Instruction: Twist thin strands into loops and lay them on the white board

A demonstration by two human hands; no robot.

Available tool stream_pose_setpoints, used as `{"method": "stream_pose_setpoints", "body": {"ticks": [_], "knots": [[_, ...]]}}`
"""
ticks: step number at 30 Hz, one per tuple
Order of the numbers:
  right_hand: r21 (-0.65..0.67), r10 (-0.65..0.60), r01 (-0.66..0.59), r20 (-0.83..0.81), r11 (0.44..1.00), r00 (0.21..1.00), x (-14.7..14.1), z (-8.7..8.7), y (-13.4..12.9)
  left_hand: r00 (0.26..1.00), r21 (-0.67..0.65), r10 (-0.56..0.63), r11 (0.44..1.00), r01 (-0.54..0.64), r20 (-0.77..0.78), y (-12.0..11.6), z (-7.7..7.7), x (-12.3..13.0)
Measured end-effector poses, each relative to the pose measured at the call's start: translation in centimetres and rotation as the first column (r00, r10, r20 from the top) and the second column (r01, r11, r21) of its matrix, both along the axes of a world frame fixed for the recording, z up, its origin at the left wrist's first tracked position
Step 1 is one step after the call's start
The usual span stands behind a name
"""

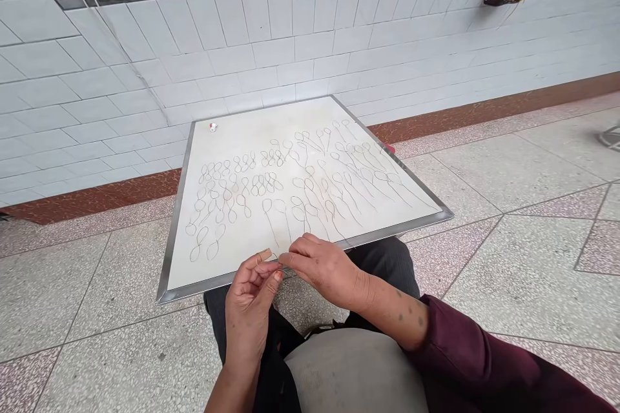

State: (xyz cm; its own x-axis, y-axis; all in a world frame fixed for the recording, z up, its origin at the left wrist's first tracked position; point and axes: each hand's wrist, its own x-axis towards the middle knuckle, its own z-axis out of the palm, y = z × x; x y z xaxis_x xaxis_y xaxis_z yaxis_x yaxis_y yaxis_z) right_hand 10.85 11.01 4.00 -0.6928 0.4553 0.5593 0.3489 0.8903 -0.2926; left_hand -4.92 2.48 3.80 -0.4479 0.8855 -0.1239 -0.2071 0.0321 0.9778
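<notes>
The left hand (249, 313) is pinching a thin wire (276, 255) near its fingertips, with a tan wrap (264, 255) covering one finger. The right hand (329, 271) is reaching in from four o'clock, its fingertips meeting the left ones at the wire. Its thumb is hiding underneath, so whether it is gripping or only touching, I cannot tell. The wire is sitting between the two hands, at six o'clock from the table (261, 119), just off its near edge and above the lap. The hands are probably working close together because so fine a piece is needing fingertip control, the left seemingly steadying it for the right.

On the table, figure-eights (199, 244) are lying in rough rows from seven to ten o'clock. Loops with long tails (274, 230) are spreading from the middle out to one and four o'clock, many overlapping. The two shapes are mostly keeping to their own sides, perhaps for easy sorting, and the nearest tails are pointing towards the person, which is likely making them handy to pick up. A small red-and-white thing (214, 127) is resting at eleven o'clock, well apart from the nearest loops.
</notes>
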Motion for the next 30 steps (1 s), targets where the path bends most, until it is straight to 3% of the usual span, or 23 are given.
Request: {"method": "stream_pose_setpoints", "body": {"ticks": [6,13,25,30], "knots": [[-0.031,-0.022,0.023,0.016,0.999,1.0,-0.3,0.0,-0.6,0.998,0.022,0.063,0.998,-0.063,0.007,0.2,-0.2,0.3],[-0.118,-0.024,0.019,-0.047,0.993,0.999,-1.1,-0.5,-1.2,0.985,0.051,0.071,0.995,-0.08,0.159,0.6,-0.4,0.5],[-0.116,-0.061,0.054,-0.057,0.992,0.996,-1.3,-0.8,-1.6,0.991,0.046,0.109,0.993,-0.113,0.076,0.5,-0.1,0.8],[-0.186,-0.062,0.045,-0.089,0.982,0.994,-1.3,-0.8,-1.7,0.984,0.063,0.154,0.985,-0.161,0.093,0.6,0.3,0.9]]}}
